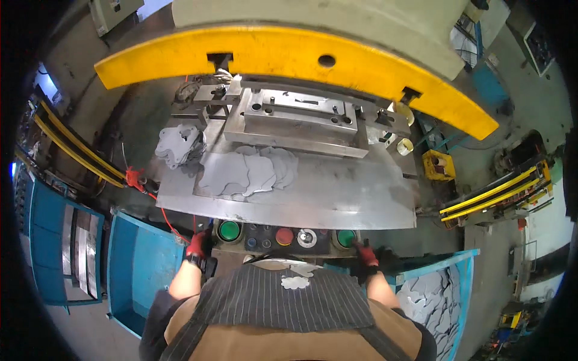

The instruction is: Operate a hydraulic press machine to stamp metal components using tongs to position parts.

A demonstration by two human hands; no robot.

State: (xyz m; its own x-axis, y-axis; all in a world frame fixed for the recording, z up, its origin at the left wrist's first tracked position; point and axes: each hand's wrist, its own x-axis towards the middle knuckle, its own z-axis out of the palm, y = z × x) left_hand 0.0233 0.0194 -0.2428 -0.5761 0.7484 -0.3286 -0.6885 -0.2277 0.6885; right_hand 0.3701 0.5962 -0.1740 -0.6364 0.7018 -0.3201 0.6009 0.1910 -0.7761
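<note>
My left hand (199,245), in a red and black glove, is at the left end of a control panel (260,236), beside a green push button (229,231). At the panel's right end my right hand (366,256), gloved alike, sits by a second green button (346,238). The fingers of both hands are too dark and small to make out, and contact with the buttons is unclear. Beyond the panel, flat grey sheet-metal pieces (256,171) overlap on a steel table (337,192). Another stack of cut pieces (179,145) lies at its left. Behind them sits a steel die (298,120).
A yellow press beam (271,57) spans above the die. One blue bin (141,256) stands at my left; another blue bin (466,277) at my right holds many metal pieces. Yellow-striped guards (81,144) flank the table. A red cable (165,216) hangs near my left hand.
</note>
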